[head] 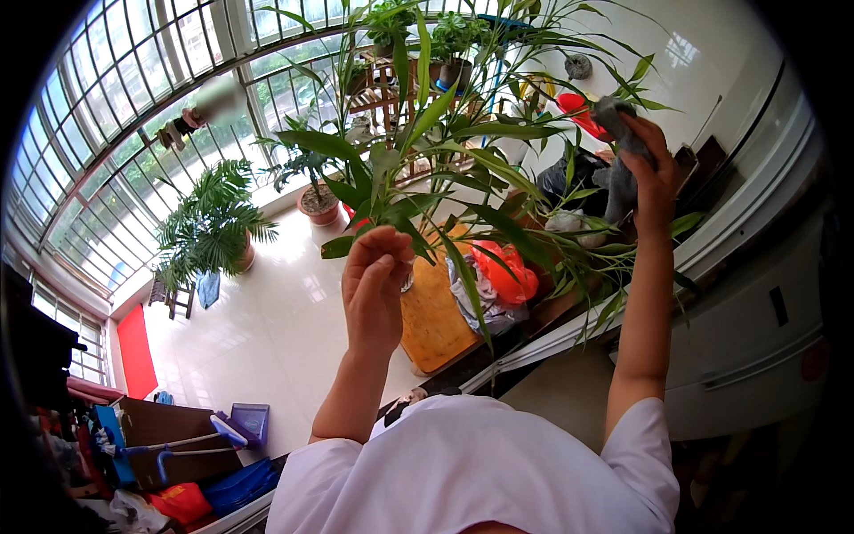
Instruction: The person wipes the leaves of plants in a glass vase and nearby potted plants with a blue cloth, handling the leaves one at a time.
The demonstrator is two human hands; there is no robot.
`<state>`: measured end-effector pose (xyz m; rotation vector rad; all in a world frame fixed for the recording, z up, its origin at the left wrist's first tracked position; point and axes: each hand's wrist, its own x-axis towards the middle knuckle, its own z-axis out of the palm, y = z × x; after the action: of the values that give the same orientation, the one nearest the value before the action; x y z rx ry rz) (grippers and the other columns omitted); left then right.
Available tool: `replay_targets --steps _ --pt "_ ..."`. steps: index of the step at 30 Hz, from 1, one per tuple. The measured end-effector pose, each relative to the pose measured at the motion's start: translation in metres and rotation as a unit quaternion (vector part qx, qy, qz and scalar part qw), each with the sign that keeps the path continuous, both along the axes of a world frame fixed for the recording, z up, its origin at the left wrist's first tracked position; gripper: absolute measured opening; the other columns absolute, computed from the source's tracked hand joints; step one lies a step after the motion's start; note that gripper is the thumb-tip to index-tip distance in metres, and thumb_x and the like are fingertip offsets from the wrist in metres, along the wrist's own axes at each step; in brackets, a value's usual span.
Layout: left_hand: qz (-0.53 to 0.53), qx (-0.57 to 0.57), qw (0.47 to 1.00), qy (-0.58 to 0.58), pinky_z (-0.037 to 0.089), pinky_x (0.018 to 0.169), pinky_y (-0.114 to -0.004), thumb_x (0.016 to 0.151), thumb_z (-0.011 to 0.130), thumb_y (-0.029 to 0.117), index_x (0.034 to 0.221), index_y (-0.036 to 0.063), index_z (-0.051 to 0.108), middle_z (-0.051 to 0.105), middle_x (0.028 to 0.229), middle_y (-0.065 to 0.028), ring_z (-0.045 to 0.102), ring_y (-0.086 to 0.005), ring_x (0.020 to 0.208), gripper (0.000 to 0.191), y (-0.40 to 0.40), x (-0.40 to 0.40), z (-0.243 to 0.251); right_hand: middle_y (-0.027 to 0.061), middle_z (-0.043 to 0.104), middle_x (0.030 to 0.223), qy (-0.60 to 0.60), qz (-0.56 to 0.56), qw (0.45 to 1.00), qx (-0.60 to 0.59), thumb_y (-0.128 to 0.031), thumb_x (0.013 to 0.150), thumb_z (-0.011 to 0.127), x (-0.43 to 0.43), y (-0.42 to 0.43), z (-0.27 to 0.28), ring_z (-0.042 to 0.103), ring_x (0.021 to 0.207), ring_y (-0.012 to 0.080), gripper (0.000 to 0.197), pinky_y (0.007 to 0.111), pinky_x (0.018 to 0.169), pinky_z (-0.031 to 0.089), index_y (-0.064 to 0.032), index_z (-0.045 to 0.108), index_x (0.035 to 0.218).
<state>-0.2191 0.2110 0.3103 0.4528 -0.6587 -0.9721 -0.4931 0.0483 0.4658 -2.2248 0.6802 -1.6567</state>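
A tall leafy plant (pixel 460 170) with long narrow green leaves spreads in front of me. My left hand (pixel 377 287) is raised at its near side, fingers curled close to the leaves; whether a leaf is between them is hidden. Higher up on the right, my right hand (pixel 650 163) grips a bunched grey cloth (pixel 624 180), which hangs down beside the plant's outer leaves. Below the leaves stands a wooden stool (pixel 434 327), with a red plastic bag (pixel 504 270) and pale cloth or plastic (pixel 470 294) near its right side.
Potted plants (pixel 319 203) stand along the barred window (pixel 200 127), some on a wooden rack (pixel 383 100). A sliding-door track (pixel 534 350) crosses before me. A black bag (pixel 567 173) lies at right. A blue dustpan (pixel 250 424) is at lower left on the tiled floor (pixel 267 334).
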Motion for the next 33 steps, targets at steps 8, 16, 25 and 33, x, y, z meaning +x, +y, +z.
replay_targets --steps 8,16,25,33 --pt "-0.249 -0.010 0.965 0.084 0.036 0.105 -0.044 0.095 0.039 0.022 0.125 -0.0054 0.046 0.046 0.132 -0.0248 0.041 -0.0359 0.127 0.042 -0.047 0.000 0.059 0.0079 0.059 0.097 0.206 0.109 0.972 0.037 -0.009 0.074 0.057 0.072 0.010 0.039 0.056 0.092 0.0190 0.035 0.028 0.087 0.042 -0.0065 0.068 0.108" --pt "-0.276 0.053 0.952 0.120 0.033 0.105 -0.044 0.095 0.033 0.048 0.132 -0.0069 0.036 0.045 0.128 -0.0225 0.044 -0.0337 0.121 0.066 -0.079 -0.013 0.077 0.0122 0.057 0.096 0.317 0.091 0.943 0.043 -0.009 0.074 0.057 0.121 -0.004 -0.013 0.056 0.094 0.0243 0.039 0.031 0.087 0.043 -0.0063 0.066 0.112" --pt "-0.447 -0.127 0.864 0.197 0.030 0.106 -0.041 0.091 0.024 0.064 0.132 -0.0079 0.035 0.046 0.129 -0.0209 0.045 -0.0305 0.120 0.084 -0.088 -0.007 0.066 0.0148 0.050 0.104 0.331 0.032 0.943 -0.020 -0.007 0.075 0.057 0.120 0.039 -0.035 0.057 0.097 0.0310 0.039 0.038 0.084 0.048 -0.0046 0.062 0.114" --pt "-0.294 -0.026 0.935 0.195 0.028 0.109 -0.044 0.090 0.025 0.065 0.133 -0.0162 0.027 0.039 0.134 -0.0272 0.037 -0.0359 0.128 0.092 -0.083 -0.014 0.080 0.0161 0.047 0.106 0.300 0.022 0.951 -0.070 -0.004 0.077 0.060 0.108 0.069 -0.050 0.058 0.095 0.0321 0.037 0.040 0.079 0.051 0.0000 0.060 0.113"
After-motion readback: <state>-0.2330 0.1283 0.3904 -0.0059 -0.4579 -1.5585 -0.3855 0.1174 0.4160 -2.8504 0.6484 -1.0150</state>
